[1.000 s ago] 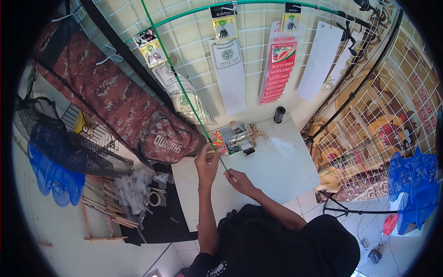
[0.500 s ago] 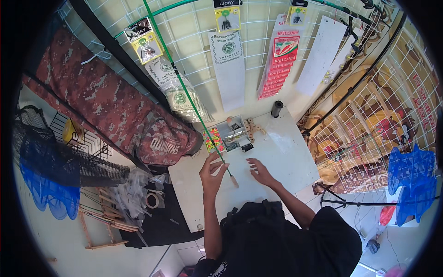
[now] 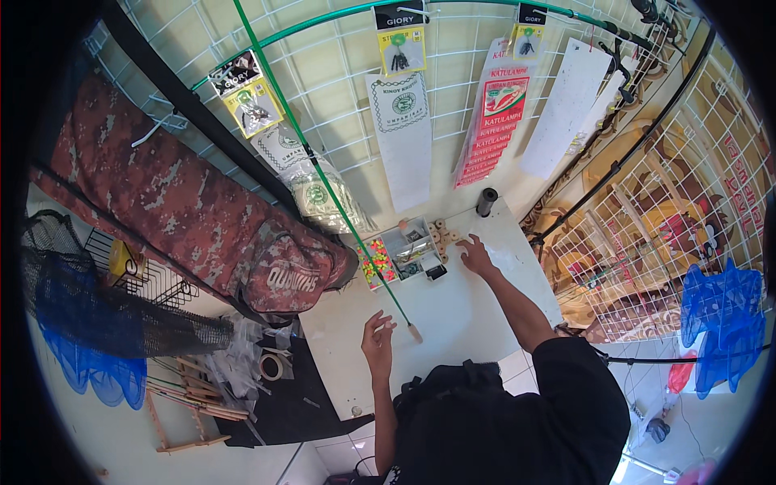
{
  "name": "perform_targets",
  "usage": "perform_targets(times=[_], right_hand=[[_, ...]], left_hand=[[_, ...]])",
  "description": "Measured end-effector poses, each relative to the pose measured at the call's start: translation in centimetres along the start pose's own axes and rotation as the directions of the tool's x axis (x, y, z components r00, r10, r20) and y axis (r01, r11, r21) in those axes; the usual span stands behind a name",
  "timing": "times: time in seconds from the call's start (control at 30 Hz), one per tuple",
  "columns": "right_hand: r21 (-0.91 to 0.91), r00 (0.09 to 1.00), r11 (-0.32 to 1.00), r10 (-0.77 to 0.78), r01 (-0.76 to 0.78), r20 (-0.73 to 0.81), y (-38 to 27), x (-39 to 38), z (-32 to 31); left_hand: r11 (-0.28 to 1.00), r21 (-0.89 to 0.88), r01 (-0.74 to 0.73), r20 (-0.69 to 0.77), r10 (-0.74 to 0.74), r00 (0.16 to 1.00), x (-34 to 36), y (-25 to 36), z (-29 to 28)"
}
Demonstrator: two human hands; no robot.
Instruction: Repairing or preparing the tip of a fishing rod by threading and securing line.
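Observation:
A thin green rod (image 3: 349, 220) slants down from the wall grid, its pale handle (image 3: 415, 332) resting on the white tabletop (image 3: 508, 287). Just left of the handle, my left hand (image 3: 377, 338) hovers with fingers loosely apart, holding nothing. My right hand (image 3: 475, 256) reaches toward the back of the table, fingers apart beside small wooden pieces (image 3: 440, 238). Left of those sit a grey compartment box (image 3: 417, 249) with small hardware and a container of bright multicoloured bits (image 3: 377, 263). A dark cylinder (image 3: 487, 202) stands at the back right.
A red camouflage bag (image 3: 186, 202) leans at left above blue mesh nets (image 3: 81, 356), with plastic bags and a tape roll (image 3: 272, 367) below. Packaged tackle (image 3: 489, 113) hangs on the back grid (image 3: 339, 113). More grids, dark rods and blue nets (image 3: 719, 323) stand at right.
Both hands have let go of the green rod, whose handle now rests on the table. My right hand has moved up and right toward the wooden pieces; my left hand has drawn slightly down.

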State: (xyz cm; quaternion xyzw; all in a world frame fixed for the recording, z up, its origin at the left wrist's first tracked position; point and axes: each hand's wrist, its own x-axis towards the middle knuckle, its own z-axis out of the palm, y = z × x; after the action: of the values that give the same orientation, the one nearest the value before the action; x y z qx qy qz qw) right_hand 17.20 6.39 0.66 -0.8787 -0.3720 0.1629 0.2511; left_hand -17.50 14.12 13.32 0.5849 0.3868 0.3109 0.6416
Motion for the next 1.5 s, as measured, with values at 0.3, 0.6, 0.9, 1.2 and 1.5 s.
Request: perform_targets(times=[0.3, 0.6, 0.9, 1.2, 1.5], right_hand=[[-0.026, 0.997, 0.997, 0.067, -0.068, -0.029, -0.2, -1.0, 0.9], [0.337, 0.916, 0.898, -0.148, 0.282, -0.372, -7.0, -10.4, -4.2], [0.953, 0.965, 0.226, -0.213, 0.201, -0.153, -18.5, -19.1, -10.8], [0.984, 0.928, 0.168, -0.373, 0.068, 0.0, -20.0, -20.7, -11.3], [0.665, 0.893, 0.607, -0.381, 0.436, -0.238, -20.4, -20.0, -13.9]], left_hand=[[0.995, 0.098, -0.013, -0.043, 0.018, 0.999, -1.0, 0.8, -2.3], [0.99, 0.035, -0.138, -0.187, 0.142, 0.972, -3.3, 4.4, -1.4], [0.861, 0.05, -0.506, 0.13, 0.496, 0.858, -3.4, 10.6, 5.3], [0.896, -0.062, -0.439, 0.197, 0.442, 0.875, -4.1, 9.4, 4.6], [0.934, -0.021, -0.357, 0.146, 0.356, 0.923, -4.7, 10.1, 4.4]])
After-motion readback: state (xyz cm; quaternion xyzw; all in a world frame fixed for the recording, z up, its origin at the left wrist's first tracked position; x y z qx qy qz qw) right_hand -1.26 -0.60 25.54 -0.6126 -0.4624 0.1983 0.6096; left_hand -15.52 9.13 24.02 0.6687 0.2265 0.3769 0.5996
